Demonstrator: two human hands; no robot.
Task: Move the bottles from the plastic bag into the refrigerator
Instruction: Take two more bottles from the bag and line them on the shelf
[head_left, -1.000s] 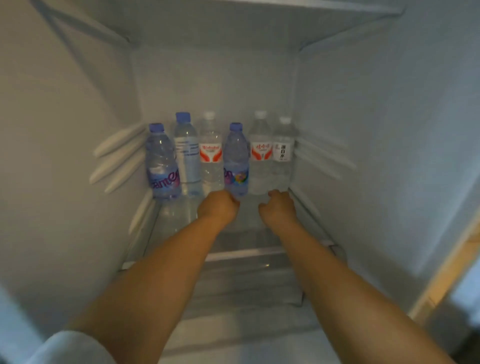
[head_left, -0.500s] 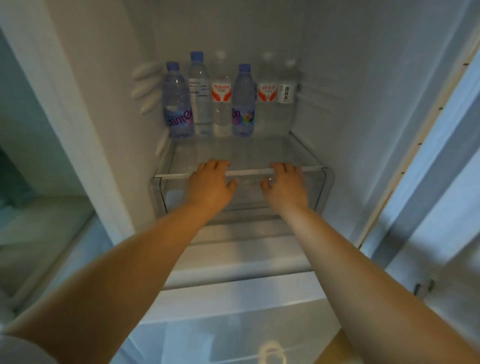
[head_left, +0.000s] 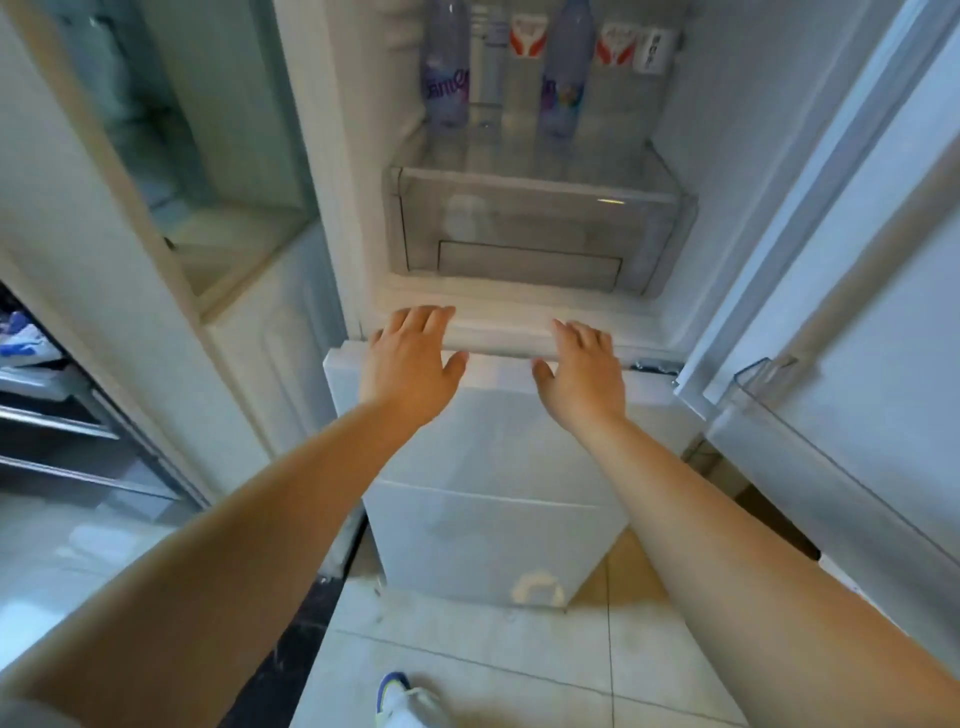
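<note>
At the fridge (head_left: 727, 156) sill, both hands have drawn back from the drawer (head_left: 535, 228); left hand (head_left: 410, 364) and right hand (head_left: 584, 371) now hover apart, fingers straight, holding nothing. Bottles (head_left: 558, 78) stand upright in a row on the shelf behind, caps up.

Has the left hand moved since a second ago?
Yes. The left hand has pulled back from the bottles, out past the drawer, to the fridge's front edge.
</note>
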